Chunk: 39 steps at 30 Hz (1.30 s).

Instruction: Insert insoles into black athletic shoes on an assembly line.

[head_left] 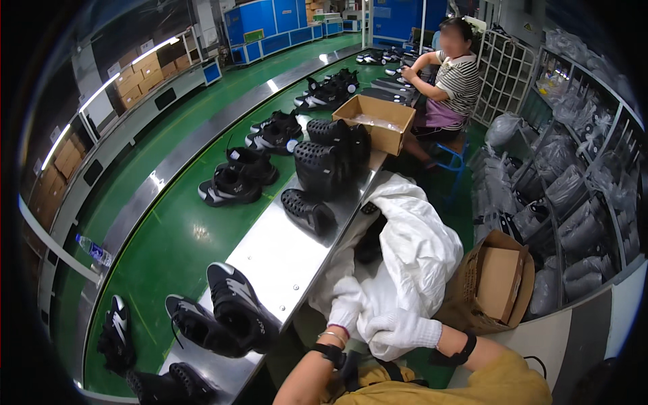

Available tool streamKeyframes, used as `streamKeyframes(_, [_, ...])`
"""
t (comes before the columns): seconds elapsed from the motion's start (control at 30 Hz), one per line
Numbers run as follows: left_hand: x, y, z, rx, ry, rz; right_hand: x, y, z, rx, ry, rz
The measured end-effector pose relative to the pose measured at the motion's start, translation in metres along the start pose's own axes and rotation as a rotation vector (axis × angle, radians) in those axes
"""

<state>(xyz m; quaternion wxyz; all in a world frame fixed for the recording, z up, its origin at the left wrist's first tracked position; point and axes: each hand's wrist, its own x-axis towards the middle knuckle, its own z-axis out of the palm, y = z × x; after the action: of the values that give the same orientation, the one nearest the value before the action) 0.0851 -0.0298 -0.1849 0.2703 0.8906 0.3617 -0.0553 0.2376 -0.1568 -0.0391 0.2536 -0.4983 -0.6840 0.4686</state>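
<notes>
In front of my body hangs a large white fabric sack (422, 236), its mouth gaping toward the bench. Dark black pieces (370, 239) show inside it; their exact kind is hard to make out. White knit gloves cover both hands. My left hand (346, 310) grips the sack's near edge, with its fingers partly hidden in the folds. Close beside it, my right hand (403, 331) is closed on a bunched part of the same sack. On the bench left of the sack stand black perforated shoe-shaped pieces (317, 165), some stacked.
A metal bench (266, 260) runs along my left, with black-and-white sneakers (236, 307) on it. More sneakers (236, 175) stand on the green conveyor. An open carton (378, 125) sits at the bench's far end, near a seated co-worker (449, 81). At right are a brown box (496, 283) and racks of bagged items (563, 175).
</notes>
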Motion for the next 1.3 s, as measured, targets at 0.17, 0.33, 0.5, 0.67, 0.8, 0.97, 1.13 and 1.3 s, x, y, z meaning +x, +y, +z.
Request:
streamKeyframes(0.17, [-0.040,0.050,-0.054,-1.187,0.294,-0.726,-0.022,0.005,-0.066,0.264,0.848,0.142])
streamKeyframes(0.33, [-0.041,0.093,-0.061,-1.134,0.330,-0.468,0.008,0.153,-0.082,-0.177,0.829,0.965])
streamKeyframes(0.5, [-0.074,0.136,-0.104,-1.158,0.066,-0.214,0.028,0.238,-0.087,0.102,1.076,0.939])
streamKeyframes(0.67, [-0.105,0.110,-0.112,-1.145,0.186,-0.394,-0.040,0.146,-0.247,-0.456,1.332,0.426])
streamKeyframes(0.8, [-0.094,0.101,-0.101,-1.286,0.212,-0.213,-0.084,-0.004,-0.248,-0.025,1.481,-0.113])
streamKeyframes(0.97, [-0.072,0.103,-0.104,-1.244,0.256,-0.169,-0.079,-0.005,-0.168,0.085,1.455,-0.348])
streamKeyframes(1.13, [-0.055,0.105,-0.094,-1.226,0.384,-0.302,-0.046,-0.004,-0.112,0.695,0.903,-0.170])
streamKeyframes(1.3, [-0.044,0.104,-0.069,-0.827,0.334,0.066,-0.028,0.035,-0.055,-0.333,0.652,-0.027])
